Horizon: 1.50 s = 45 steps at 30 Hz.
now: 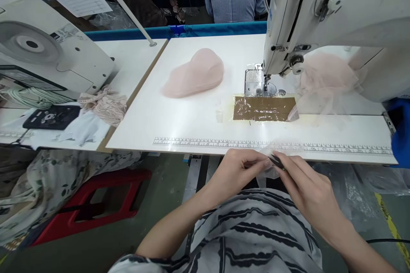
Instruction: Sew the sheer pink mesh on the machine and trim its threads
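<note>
The left hand [238,172] and right hand [307,192] meet just below the table [192,123] edge. Both are pinched shut on one sheer mesh [267,174]. Something small and dark sits at the right fingertips, too small to identify. A pink pad [195,72] lies on the table.

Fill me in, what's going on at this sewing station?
A seated person holds a small sheer fabric piece with both hands, left hand and right hand, just off the front edge of the white table. A small dark item sits at the fingertips, too small to identify. Nothing is under the needle of the sewing machine. A pink fabric pile lies to its left, and more pink mesh lies under its arm.
</note>
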Motion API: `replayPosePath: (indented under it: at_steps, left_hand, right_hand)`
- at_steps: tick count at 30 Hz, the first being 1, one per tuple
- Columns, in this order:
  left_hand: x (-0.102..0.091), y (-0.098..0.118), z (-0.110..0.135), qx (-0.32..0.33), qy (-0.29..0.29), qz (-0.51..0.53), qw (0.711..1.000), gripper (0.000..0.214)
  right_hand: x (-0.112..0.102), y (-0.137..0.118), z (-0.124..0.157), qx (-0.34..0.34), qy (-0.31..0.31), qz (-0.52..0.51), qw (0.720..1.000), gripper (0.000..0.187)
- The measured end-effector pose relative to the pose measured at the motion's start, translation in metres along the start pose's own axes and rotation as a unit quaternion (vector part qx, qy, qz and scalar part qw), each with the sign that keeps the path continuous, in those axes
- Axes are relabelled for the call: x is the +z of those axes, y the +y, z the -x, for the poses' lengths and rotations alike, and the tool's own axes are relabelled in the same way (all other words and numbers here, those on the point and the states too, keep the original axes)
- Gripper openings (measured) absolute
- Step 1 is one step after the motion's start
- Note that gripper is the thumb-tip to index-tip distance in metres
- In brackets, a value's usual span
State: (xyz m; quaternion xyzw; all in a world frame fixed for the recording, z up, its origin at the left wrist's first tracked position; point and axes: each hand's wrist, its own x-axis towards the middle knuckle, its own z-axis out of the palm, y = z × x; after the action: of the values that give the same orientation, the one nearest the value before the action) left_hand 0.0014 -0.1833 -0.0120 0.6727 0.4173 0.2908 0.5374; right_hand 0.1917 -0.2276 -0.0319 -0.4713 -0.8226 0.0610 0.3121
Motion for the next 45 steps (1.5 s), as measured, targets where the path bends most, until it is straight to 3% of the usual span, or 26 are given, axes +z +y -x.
replayPosePath:
  at_steps: [13,18,23,26,30,33,36,40,45]
  left_hand:
    - [0.001,-0.002,-0.001,-0.025,0.001,0.025,0.999,0.022]
    - [-0.002,0.000,0.001,-0.017,-0.004,0.046,0.999,0.019]
    - [-0.004,-0.002,0.005,-0.006,-0.006,0.051,0.999,0.016]
    - [-0.004,-0.004,0.007,-0.014,-0.006,0.050,0.999,0.013]
    - [-0.005,-0.009,0.009,-0.043,-0.013,0.045,0.998,0.014]
    - [-0.005,-0.013,0.011,-0.055,-0.013,0.043,0.997,0.017]
    - [-0.005,-0.016,0.012,-0.060,-0.015,0.036,0.997,0.019]
    - [-0.007,-0.019,0.013,-0.066,-0.009,0.028,0.997,0.025]
    - [-0.006,-0.024,0.012,-0.082,-0.020,0.031,0.996,0.028]
  right_hand:
    - [-0.001,0.002,0.001,0.004,-0.008,-0.017,1.000,0.046]
    - [-0.015,0.012,-0.007,0.071,0.059,-0.040,0.995,0.039]
    - [-0.028,0.034,-0.012,0.136,0.048,-0.032,0.989,0.029]
    - [-0.034,0.056,-0.016,0.141,0.054,0.054,0.987,0.031]
    - [-0.054,0.102,-0.037,0.217,0.086,0.185,0.955,0.032]
    - [-0.070,0.139,-0.061,0.327,0.033,0.217,0.919,0.037]
    - [-0.076,0.164,-0.079,0.359,0.002,0.213,0.909,0.036]
    - [-0.069,0.168,-0.078,0.352,0.003,0.194,0.916,0.024]
    - [-0.076,0.152,-0.060,0.345,0.126,0.181,0.912,0.031]
